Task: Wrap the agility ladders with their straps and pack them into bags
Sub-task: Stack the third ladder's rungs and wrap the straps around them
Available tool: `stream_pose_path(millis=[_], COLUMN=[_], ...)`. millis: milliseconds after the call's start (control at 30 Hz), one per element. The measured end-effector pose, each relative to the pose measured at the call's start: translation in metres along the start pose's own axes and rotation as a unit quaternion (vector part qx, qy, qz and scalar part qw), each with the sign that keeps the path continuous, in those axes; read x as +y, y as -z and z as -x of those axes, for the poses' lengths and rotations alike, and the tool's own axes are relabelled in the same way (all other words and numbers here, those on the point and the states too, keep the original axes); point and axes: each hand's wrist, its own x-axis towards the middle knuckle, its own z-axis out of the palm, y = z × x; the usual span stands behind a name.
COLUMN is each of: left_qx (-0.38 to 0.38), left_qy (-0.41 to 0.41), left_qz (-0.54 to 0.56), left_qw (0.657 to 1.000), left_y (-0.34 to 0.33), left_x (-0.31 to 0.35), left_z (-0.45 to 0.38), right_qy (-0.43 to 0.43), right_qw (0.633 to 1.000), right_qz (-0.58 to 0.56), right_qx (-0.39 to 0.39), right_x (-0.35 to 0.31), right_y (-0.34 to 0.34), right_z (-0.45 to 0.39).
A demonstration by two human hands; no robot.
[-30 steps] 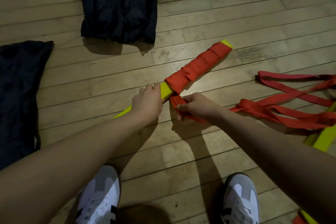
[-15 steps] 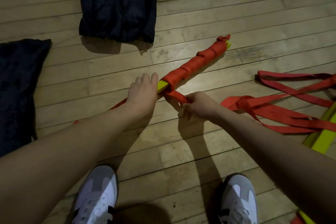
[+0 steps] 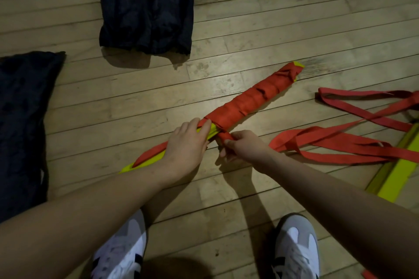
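My left hand [image 3: 184, 145] lies on the stacked yellow rungs [image 3: 209, 131] of the agility ladder, fingers laid fairly straight along them, pinning the bundle to the wooden floor [image 3: 145, 102]; my right hand [image 3: 242, 145] curls round the red strap [image 3: 224, 136] right where it leaves the wound section [image 3: 249, 102]; to wrap well I judge each turn should overlap the last and stay taut, working toward the bare near end [image 3: 136, 164]; loose strap [image 3: 340, 142] trails to my right and could snag on another yellow ladder [image 3: 394, 179] lying there; two dark bags [image 3: 147, 7] [image 3: 22, 120] wait beyond and to my left, with open floor between them and the bundle.
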Motion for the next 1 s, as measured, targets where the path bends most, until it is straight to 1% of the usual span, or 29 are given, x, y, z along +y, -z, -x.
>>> stream_pose_path(millis=[100, 167, 200, 267, 333, 433, 500, 567, 633, 700, 767, 833, 867, 933, 967, 1000], left_qx=[-0.002, -0.038, -0.062, -0.086, -0.07, -0.047, -0.053, -0.039, 0.0, 0.039, 0.072, 0.094, 0.102, 0.11, 0.112, 0.115], left_qy=[0.022, 0.058, 0.058, 0.016, -0.026, -0.034, -0.02, -0.004, 0.018, 0.044, 0.078, 0.113, 0.125, 0.14, 0.147, 0.152], left_qz=[0.03, 0.076, 0.087, 0.066, 0.049, 0.042, 0.044, 0.039, 0.05, 0.087, 0.123, 0.15, 0.154, 0.148, 0.141, 0.131], left_qw=[0.999, 0.995, 0.993, 0.994, 0.996, 0.997, 0.997, 0.998, 0.999, 0.994, 0.987, 0.978, 0.975, 0.973, 0.973, 0.973], left_y=[0.004, 0.009, 0.012, 0.018, 0.023, 0.029, 0.034, 0.036, 0.04, 0.045, 0.052, 0.059, 0.061, 0.066, 0.067, 0.069], left_x=[0.002, 0.0, -0.001, -0.003, -0.006, -0.004, 0.0, 0.002, 0.002, 0.001, -0.003, -0.01, -0.015, -0.024, -0.029, -0.032], left_z=[-0.005, -0.014, -0.019, -0.024, -0.025, -0.023, -0.022, -0.02, -0.018, -0.017, -0.018, -0.019, -0.018, -0.017, -0.015, -0.013], right_qy=[-0.002, -0.003, -0.001, 0.01, 0.029, 0.051, 0.063, 0.068, 0.063, 0.06, 0.068, 0.083, 0.09, 0.104, 0.106, 0.104], right_qw=[1.0, 1.0, 0.999, 0.999, 0.998, 0.998, 0.997, 0.994, 0.985, 0.97, 0.962, 0.973, 0.981, 0.993, 0.993, 0.992], right_qz=[-0.022, -0.029, -0.034, -0.042, -0.045, -0.041, -0.05, -0.087, -0.16, -0.236, -0.259, -0.209, -0.159, -0.022, 0.029, 0.05], right_qx=[0.001, -0.001, -0.005, -0.014, -0.023, -0.021, -0.015, -0.007, -0.007, -0.022, -0.049, -0.06, -0.059, -0.051, -0.051, -0.054], right_x=[0.002, 0.003, 0.004, 0.005, 0.005, 0.005, 0.004, -0.001, -0.01, -0.022, -0.037, -0.051, -0.057, -0.064, -0.066, -0.067], right_y=[-0.002, -0.002, -0.001, 0.003, 0.007, 0.01, 0.009, 0.008, 0.006, 0.003, -0.001, -0.003, -0.003, -0.001, -0.001, -0.001], right_z=[0.001, 0.003, 0.004, 0.008, 0.011, 0.014, 0.015, 0.016, 0.015, 0.013, 0.01, 0.007, 0.005, 0.003, 0.002, 0.002])
